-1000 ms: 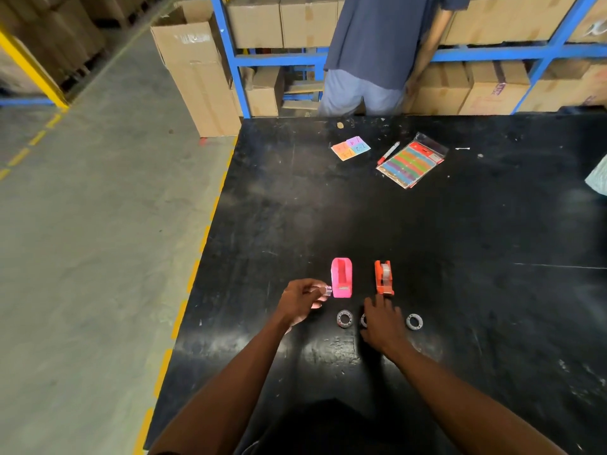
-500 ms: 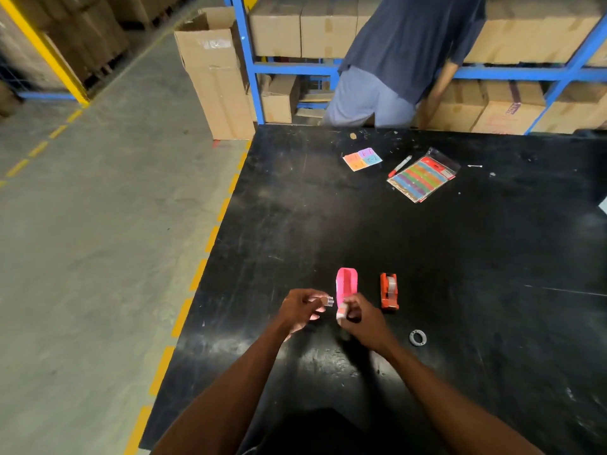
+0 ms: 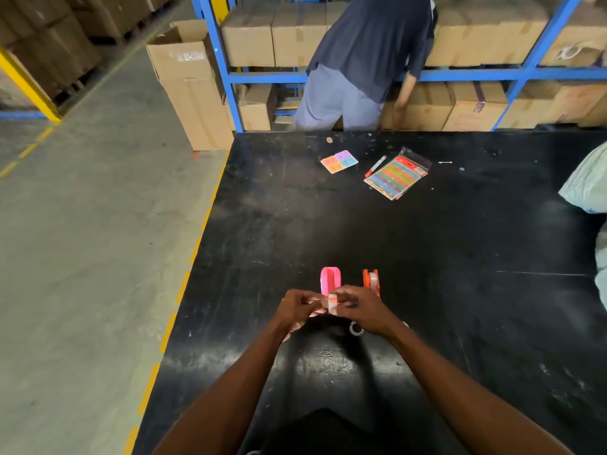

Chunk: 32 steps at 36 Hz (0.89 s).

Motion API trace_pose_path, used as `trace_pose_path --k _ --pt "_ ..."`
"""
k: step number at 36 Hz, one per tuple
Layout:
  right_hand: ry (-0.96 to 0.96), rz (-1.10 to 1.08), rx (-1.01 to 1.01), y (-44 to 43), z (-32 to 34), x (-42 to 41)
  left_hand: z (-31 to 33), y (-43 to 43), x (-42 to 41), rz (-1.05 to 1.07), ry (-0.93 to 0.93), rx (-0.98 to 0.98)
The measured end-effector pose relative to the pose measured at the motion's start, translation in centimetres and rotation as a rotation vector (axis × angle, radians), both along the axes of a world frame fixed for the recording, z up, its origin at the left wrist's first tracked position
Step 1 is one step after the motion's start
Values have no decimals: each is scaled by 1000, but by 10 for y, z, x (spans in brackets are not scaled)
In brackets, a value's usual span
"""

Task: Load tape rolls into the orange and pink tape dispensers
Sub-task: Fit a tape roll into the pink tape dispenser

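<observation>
The pink tape dispenser stands empty on the black table, with the orange tape dispenser just to its right holding a clear roll. My left hand and my right hand meet just in front of the pink dispenser, both pinching a small clear tape roll between the fingertips. Another tape roll lies flat on the table under my right hand, partly hidden.
A sticky-note pad, a red marker and a packet of coloured strips lie at the far side. A person bends at the blue shelving of cardboard boxes. A pale bag sits at the right edge.
My right hand lifted a tape roll off the table and brought it to my left hand; both now hold it in front of the pink dispenser. The camera shifted slightly.
</observation>
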State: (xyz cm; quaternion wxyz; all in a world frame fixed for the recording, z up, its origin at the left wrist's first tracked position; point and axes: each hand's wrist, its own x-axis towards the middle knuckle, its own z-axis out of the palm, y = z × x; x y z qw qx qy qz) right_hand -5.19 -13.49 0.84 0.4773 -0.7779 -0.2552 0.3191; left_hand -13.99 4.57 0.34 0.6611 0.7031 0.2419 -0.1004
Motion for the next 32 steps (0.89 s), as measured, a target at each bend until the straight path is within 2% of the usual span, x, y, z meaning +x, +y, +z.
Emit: trace_pose_path --k 5,14,19,28,32 --pt "-5 -8 -7 1 3 -1 2 -2 3 52 5 -8" --pt "29 -20 -21 7 1 -1 -9 -2 0 178 100 -260" --pt "12 5 -55 8 -2 0 -12 -3 0 207 155 -333" --pt "47 -9 -82 16 -8 17 -12 0 11 245 195 -359" --pt "4 -14 -151 20 -17 32 -12 8 24 165 199 -197"
